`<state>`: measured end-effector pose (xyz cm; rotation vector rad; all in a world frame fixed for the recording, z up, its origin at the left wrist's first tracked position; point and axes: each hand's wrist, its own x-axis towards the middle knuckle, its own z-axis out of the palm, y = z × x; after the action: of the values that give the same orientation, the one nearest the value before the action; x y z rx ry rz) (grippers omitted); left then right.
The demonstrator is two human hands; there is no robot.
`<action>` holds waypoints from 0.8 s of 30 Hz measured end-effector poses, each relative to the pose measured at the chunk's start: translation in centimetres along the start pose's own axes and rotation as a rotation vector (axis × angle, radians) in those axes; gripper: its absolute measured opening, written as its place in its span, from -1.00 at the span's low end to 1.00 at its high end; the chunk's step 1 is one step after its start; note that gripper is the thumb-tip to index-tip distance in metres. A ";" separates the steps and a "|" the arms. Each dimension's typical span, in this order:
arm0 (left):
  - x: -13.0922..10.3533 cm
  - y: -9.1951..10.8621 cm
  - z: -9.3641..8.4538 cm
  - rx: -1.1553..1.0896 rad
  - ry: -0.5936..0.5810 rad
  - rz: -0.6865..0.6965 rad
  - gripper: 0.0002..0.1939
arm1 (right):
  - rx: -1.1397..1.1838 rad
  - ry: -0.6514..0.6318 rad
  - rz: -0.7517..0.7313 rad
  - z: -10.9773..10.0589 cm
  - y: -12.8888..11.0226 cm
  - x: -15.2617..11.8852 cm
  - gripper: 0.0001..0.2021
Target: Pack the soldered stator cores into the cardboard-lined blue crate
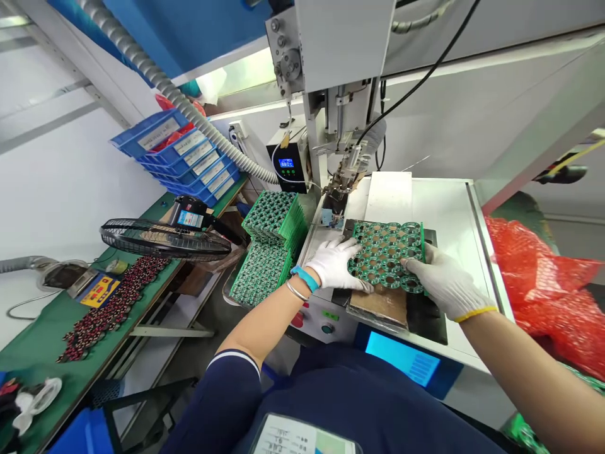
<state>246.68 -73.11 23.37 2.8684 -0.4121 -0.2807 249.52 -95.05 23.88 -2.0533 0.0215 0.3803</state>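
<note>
Digits on the blue display (286,163) end in 80. The knit-gloved right grip (443,282) pinches the round-holed green circuit panel (385,243) above the white worktop (447,202); the left grip (333,263) spreads open against its edge.

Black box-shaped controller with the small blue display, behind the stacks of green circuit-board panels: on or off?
On: the controller's display is lit blue and shows pale digits.

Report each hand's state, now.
Left hand: open, spread at the left edge of the green panel.
Right hand: closed on the right edge of the green panel, thumb on top.
</note>
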 end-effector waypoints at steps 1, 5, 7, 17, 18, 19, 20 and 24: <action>0.0 -0.1 -0.1 0.018 -0.005 -0.001 0.11 | -0.046 -0.007 0.038 -0.3 -0.6 -0.2 -0.53; -0.1 -0.3 -0.1 0.064 -0.007 0.020 0.11 | -0.357 0.073 0.113 -1.8 -1.2 -1.4 -0.40; -0.3 -0.3 0.0 0.077 -0.012 0.028 0.16 | -0.463 0.150 0.025 -2.1 -0.1 -2.2 -0.34; -0.2 -0.2 -0.3 0.088 -0.004 0.025 0.25 | -0.255 0.468 -0.392 0.4 10.5 -9.3 -0.30; -0.2 -0.2 -0.4 0.074 -0.004 0.023 0.26 | -0.229 0.480 -0.360 0.3 11.3 -10.2 -0.31; -0.3 -0.3 -0.2 0.042 0.004 0.020 0.28 | -0.206 0.487 -0.320 0.2 12.1 -10.9 -0.31; -0.8 -0.3 0.1 -0.018 0.032 0.016 0.31 | -0.183 0.501 -0.277 0.0 12.8 -11.7 -0.30; -6.5 0.7 4.1 -0.685 0.386 -0.205 0.10 | -0.156 0.571 -0.151 -1.0 15.4 -13.9 -0.30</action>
<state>239.44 -72.64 20.61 2.2086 0.0537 0.0927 233.91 -105.51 15.05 -2.2375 0.1869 -0.3134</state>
